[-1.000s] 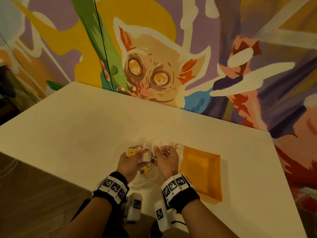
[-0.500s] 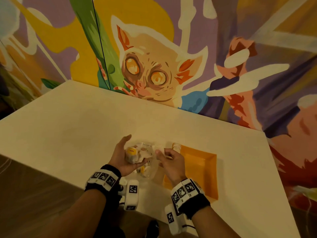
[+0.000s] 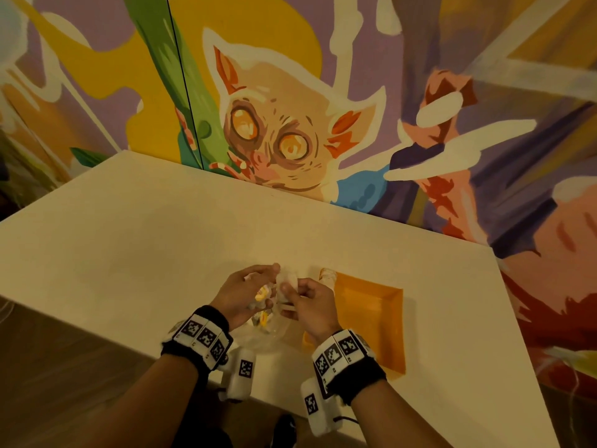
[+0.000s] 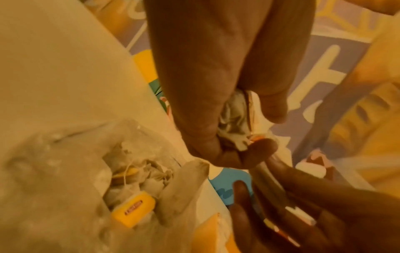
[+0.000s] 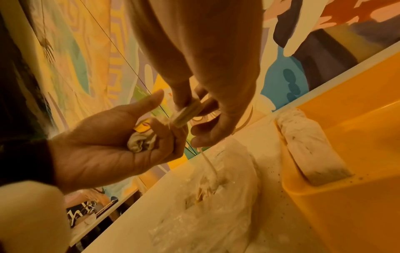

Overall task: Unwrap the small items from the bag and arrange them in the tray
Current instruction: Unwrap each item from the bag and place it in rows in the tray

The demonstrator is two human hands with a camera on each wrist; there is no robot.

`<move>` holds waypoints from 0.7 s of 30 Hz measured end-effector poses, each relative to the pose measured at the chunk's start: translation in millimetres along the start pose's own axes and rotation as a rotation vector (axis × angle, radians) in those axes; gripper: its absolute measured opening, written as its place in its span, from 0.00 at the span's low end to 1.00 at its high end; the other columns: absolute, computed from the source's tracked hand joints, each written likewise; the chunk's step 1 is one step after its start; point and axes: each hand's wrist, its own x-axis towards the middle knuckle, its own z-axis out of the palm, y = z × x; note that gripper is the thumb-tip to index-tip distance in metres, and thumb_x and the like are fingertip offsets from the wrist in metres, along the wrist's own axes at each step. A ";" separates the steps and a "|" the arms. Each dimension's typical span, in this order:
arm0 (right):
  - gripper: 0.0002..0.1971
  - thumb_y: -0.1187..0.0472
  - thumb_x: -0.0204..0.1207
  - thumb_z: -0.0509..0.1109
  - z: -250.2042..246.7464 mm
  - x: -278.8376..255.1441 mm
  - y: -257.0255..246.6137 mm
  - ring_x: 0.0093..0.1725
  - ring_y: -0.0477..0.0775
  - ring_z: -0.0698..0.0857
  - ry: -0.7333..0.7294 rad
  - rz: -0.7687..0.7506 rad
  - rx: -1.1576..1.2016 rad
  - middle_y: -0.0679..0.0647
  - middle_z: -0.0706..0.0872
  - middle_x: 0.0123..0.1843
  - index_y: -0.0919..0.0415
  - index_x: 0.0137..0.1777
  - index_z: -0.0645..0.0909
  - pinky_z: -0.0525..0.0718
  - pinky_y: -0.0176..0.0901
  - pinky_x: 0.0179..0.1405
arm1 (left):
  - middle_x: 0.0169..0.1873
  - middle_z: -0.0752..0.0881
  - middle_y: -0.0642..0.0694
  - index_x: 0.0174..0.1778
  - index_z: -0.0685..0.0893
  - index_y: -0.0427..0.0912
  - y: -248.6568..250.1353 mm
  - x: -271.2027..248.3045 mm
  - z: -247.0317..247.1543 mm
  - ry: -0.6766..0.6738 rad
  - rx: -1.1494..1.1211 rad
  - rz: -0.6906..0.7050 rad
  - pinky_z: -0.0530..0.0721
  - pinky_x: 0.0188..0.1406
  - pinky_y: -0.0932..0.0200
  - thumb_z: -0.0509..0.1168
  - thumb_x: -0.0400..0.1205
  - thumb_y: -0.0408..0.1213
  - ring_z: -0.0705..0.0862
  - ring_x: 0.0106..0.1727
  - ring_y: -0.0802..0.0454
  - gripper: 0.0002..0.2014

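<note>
A clear plastic bag [image 3: 268, 333] of tea bags with yellow tags [image 4: 134, 211] lies on the table under my hands. My left hand [image 3: 258, 286] curls its fingers round a crumpled tea bag [image 5: 140, 142] with a yellow tag. Touching it, my right hand [image 5: 190, 109] pinches a flat folded tea bag [image 5: 187, 112] between thumb and fingers; a string [image 5: 208, 162] trails from it down to the plastic bag [image 5: 216, 188]. The orange tray [image 3: 371, 321] sits just right of my hands, with one tea bag [image 5: 309, 150] lying in its near-left corner.
The white table [image 3: 145, 247] stands against a painted mural wall [image 3: 290, 124]. Its front edge runs just under my wrists. The tray's rim [image 5: 288, 171] is close to the right hand.
Half a second ago my left hand lay open with the tea bag in its palm; its fingers have curled over it, and the right hand has come back against it.
</note>
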 end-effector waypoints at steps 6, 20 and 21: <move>0.13 0.61 0.75 0.76 -7.9 -1.0 -1.5 0.41 0.56 0.89 0.009 -0.130 -0.190 0.49 0.86 0.32 0.47 0.30 0.84 0.86 0.45 0.33 | 0.36 0.85 0.27 0.37 0.92 0.40 9.2 2.1 4.2 0.001 0.402 0.240 0.80 0.30 0.52 0.74 0.78 0.34 0.80 0.32 0.40 0.04; 0.16 0.56 0.75 0.77 -49.1 -1.7 -18.9 0.25 0.39 0.78 0.022 -0.203 -0.567 0.45 0.79 0.25 0.57 0.27 0.79 0.76 0.28 0.26 | 0.30 0.88 0.53 0.44 0.91 0.39 7.5 -0.9 28.8 -0.007 0.579 0.332 0.78 0.19 0.64 0.73 0.79 0.38 0.80 0.21 0.61 0.06; 0.15 0.57 0.75 0.77 -56.1 -0.1 -19.2 0.24 0.38 0.78 0.030 -0.188 -0.592 0.45 0.80 0.26 0.59 0.28 0.81 0.73 0.24 0.26 | 0.36 0.89 0.48 0.44 0.91 0.41 4.1 0.2 29.9 0.004 0.571 0.310 0.80 0.21 0.61 0.73 0.79 0.39 0.82 0.24 0.57 0.06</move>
